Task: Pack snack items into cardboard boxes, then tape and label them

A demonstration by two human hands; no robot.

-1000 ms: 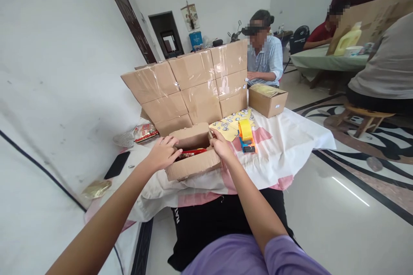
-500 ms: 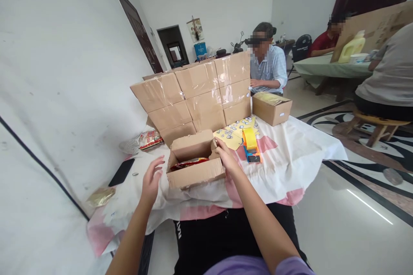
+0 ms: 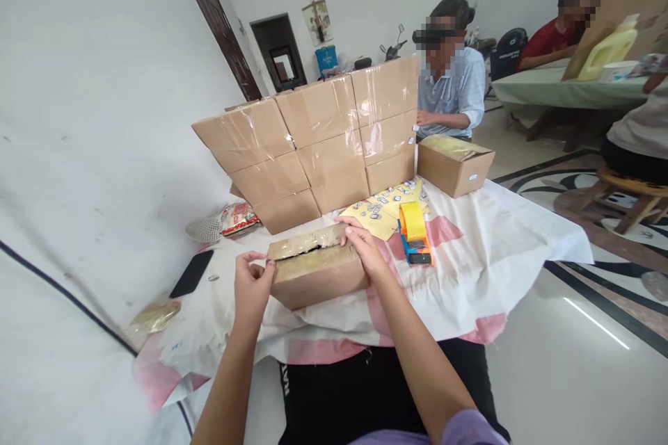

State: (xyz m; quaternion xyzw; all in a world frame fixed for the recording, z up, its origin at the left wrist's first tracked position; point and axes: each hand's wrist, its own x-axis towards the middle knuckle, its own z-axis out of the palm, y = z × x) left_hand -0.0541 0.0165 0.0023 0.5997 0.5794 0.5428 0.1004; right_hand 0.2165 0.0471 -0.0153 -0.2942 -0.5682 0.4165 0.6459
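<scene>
A small cardboard box [image 3: 321, 281] sits on the cloth in front of me, its top flaps folded down with a ragged, dark gap between them. My left hand [image 3: 253, 281] has curled fingers, with thumb and fingertips gripping the box's left top corner. At the right top corner, the fingers of my right hand [image 3: 360, 243] bend over the flap edge and hold it. Whatever lies inside is hidden by the flaps. Right of the box lies an orange and blue tape dispenser [image 3: 415, 236] with a yellow roll. A yellow sheet of small labels [image 3: 383, 214] lies behind it.
Stacked cardboard boxes [image 3: 334, 160] form a wall behind the work. A taped box [image 3: 456, 165] stands at the right, near a seated person [image 3: 451, 83]. A black phone [image 3: 192, 274], a red and white packet [image 3: 239, 218] and a crumpled clear wrapper [image 3: 155, 317] lie left.
The box stood open with a red packet visible inside; its flaps are now folded down over it. My left hand has moved from beside the box onto its corner.
</scene>
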